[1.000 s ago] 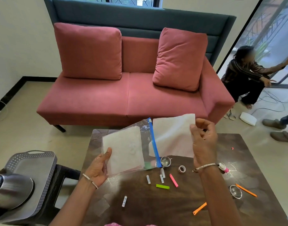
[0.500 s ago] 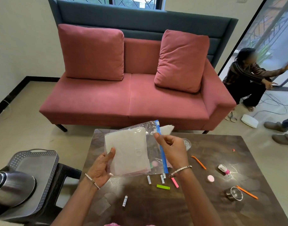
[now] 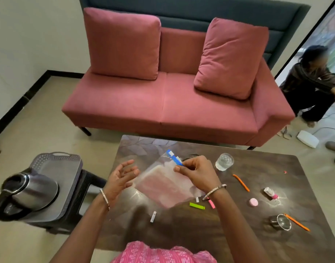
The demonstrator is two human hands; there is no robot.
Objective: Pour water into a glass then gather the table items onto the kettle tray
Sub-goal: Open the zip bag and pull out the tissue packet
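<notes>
So the right hand [image 3: 198, 172], middle of the frame, had its thumb and fingers pinched on the blue zip strip [image 3: 174, 159] at the top of the clear zip bag [image 3: 163, 185], with the bag hanging tilted over the table [image 3: 238, 234]. The left hand [image 3: 121, 177], just left of the bag, was open with fingers spread and palm turned toward it, holding nothing; couldn't tell if it was touching the plastic. Half a second before, that left hand gripped the bag's lower left edge and the bag was held up higher, so it had let go and the bag had dropped lower. The glass [image 3: 224, 161] of water sat right of the hands, and the kettle [image 3: 28, 194] stood on its tray [image 3: 68, 168] at lower left.
</notes>
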